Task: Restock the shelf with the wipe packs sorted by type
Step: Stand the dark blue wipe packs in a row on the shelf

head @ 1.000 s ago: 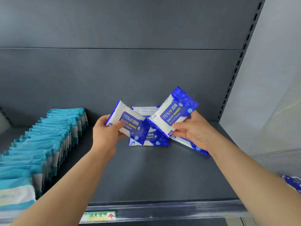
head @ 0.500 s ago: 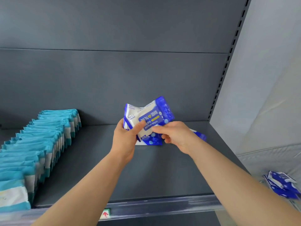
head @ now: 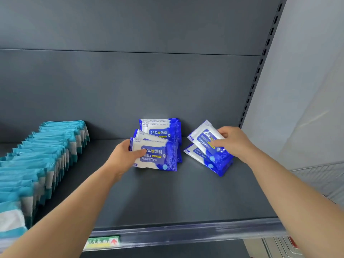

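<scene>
Teal packs (head: 46,155) fill one row; left hand (head: 126,155) grips a blue pack (head: 158,157), right hand (head: 234,142) pinches another (head: 202,138); blue row barely begun.

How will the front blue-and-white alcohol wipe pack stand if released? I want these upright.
The front blue-and-white alcohol wipe pack looks soft and thin-based, so it would probably tip forward; the left hand props it. Its glossy film looks slippery on the smooth grey metal shelf. Packs behind lean against the back panel.

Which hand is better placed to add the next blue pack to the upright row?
Right. The right hand already grips a loose blue pack beside the upright blue row, while the left hand is busy steadying that row's front pack.
</scene>
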Motion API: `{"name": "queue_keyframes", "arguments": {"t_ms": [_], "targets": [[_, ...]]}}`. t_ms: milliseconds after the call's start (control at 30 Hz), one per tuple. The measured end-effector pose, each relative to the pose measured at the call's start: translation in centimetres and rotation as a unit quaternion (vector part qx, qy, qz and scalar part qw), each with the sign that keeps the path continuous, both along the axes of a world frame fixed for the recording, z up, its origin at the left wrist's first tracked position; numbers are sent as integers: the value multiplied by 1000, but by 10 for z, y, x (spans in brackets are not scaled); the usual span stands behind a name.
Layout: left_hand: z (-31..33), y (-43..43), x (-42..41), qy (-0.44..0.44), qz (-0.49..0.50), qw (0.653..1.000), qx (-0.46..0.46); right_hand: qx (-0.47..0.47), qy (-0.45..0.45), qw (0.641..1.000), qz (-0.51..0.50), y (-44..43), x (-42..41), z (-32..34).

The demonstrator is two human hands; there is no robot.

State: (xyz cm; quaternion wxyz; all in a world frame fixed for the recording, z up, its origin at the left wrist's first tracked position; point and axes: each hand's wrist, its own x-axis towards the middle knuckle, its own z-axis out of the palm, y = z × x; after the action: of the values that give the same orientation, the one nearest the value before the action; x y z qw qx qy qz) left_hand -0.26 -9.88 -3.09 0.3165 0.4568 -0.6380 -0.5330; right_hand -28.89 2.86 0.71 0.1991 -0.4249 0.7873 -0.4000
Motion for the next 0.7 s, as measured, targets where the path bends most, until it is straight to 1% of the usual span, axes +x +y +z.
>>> {"name": "queue_keyframes", "arguments": {"t_ms": [67,100,133,200,300,367,433,467,500,533,567,600,633,700], "targets": [[1,1,-3,-32,-2,999,-37,-33,-63,996,50,3,9,10],[2,2,-5,-47,-6,998,-51,-30,-73,993,83,3,17,13],[3,3,-6,-54,-9,997,-61,-23,-70,991,113,1,27,13],[5,8,-8,-42,-16,997,-62,-17,-45,989,143,-8,48,8],[6,15,-10,-25,-43,998,-48,-29,-24,988,149,-24,76,-3],[3,16,-9,-38,-54,996,-60,-38,-42,985,163,-30,87,-7],[0,16,-7,-45,-37,996,-63,-43,-54,987,143,-27,81,-6],[0,15,-6,-40,-27,997,-63,-31,-26,993,114,-24,71,-6],[-1,14,-4,-35,-18,997,-61,3,35,996,84,-20,57,-7],[-2,13,-2,-31,-13,998,-57,58,96,992,59,-15,42,-9],[-2,12,-1,-30,-12,998,-54,117,136,983,40,-10,29,-12],[-3,10,0,-33,-13,998,-51,163,147,975,32,-5,21,-15],[-4,9,1,-39,-15,998,-52,185,128,974,28,-2,17,-19],[-4,9,0,-50,-16,997,-55,159,72,984,16,-1,14,-24]]}}
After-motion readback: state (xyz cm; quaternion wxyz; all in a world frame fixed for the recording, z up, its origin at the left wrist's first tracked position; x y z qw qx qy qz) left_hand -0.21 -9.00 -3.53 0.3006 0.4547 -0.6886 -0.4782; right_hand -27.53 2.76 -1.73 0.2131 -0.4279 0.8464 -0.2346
